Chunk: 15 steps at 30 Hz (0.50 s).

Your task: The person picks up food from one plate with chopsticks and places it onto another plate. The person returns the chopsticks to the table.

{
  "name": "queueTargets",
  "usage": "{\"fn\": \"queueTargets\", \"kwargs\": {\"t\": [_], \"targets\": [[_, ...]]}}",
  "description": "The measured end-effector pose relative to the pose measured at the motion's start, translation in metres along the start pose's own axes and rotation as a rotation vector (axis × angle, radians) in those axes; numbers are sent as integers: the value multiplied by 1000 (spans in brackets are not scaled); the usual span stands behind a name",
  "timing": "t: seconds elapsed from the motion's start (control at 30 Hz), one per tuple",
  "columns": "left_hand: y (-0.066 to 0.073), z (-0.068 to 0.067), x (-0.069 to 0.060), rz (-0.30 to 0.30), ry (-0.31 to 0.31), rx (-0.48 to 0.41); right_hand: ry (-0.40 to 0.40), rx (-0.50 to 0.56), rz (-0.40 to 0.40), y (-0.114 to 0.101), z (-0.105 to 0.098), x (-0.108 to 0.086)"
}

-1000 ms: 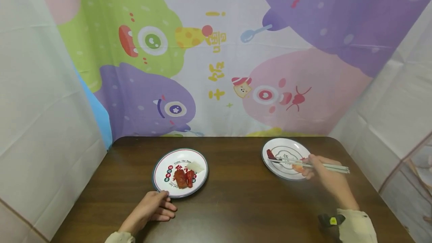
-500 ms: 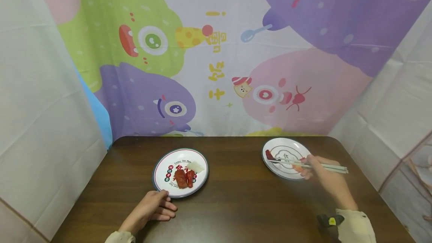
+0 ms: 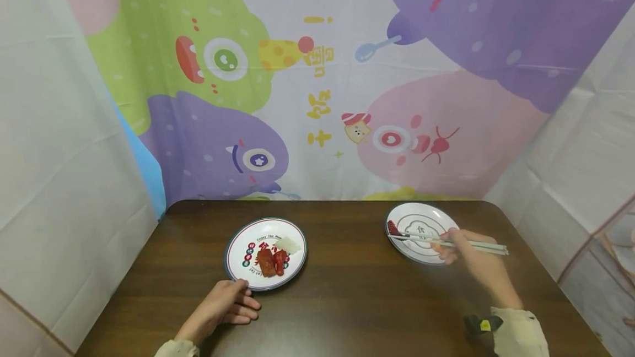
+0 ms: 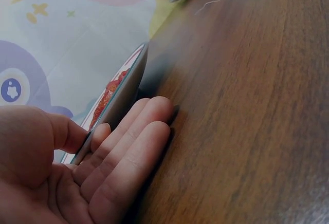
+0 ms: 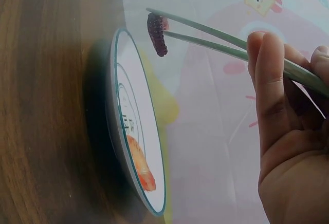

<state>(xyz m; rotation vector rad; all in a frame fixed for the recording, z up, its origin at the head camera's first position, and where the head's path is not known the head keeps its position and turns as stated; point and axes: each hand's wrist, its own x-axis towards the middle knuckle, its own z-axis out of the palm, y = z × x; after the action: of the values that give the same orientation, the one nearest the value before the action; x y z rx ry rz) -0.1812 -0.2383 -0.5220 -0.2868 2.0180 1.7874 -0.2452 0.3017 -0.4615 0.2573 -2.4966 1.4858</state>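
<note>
My left hand (image 3: 225,304) pinches the near rim of a round white plate (image 3: 238,244) between thumb and index finger; the other fingers stretch out by the table. On that plate lie glossy red-brown food pieces (image 3: 266,263) and a pale white piece (image 3: 287,245). My right hand (image 3: 473,260) grips light green chopsticks (image 5: 216,35). Their tips hold a dark red, bumpy, elongated piece of food (image 5: 157,35), raised above a second white plate (image 3: 436,216). An orange-red piece of food (image 5: 140,163) rests on this second plate, partly hidden by my hand in the head view.
Both plates stand on a dark brown wooden table (image 3: 342,291). Behind it hangs a cartoon-printed cloth (image 3: 317,169), with pale sheets (image 3: 74,180) at either side. A dark strap with a yellow mark (image 3: 484,325) sits by my right sleeve.
My right hand, the chopsticks and the dark red food have shifted slightly left, towards the second plate's left rim. My left hand and its plate have stayed put.
</note>
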Motion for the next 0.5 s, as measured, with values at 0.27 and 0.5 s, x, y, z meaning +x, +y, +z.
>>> {"fn": "queueTargets", "kwargs": {"t": [0.27,0.5], "targets": [[-1,0,1,6,6,-1,10,33,1,0,4,1],[0,1,1,-2,11,3,-1,82,-19,0,5,1]]}}
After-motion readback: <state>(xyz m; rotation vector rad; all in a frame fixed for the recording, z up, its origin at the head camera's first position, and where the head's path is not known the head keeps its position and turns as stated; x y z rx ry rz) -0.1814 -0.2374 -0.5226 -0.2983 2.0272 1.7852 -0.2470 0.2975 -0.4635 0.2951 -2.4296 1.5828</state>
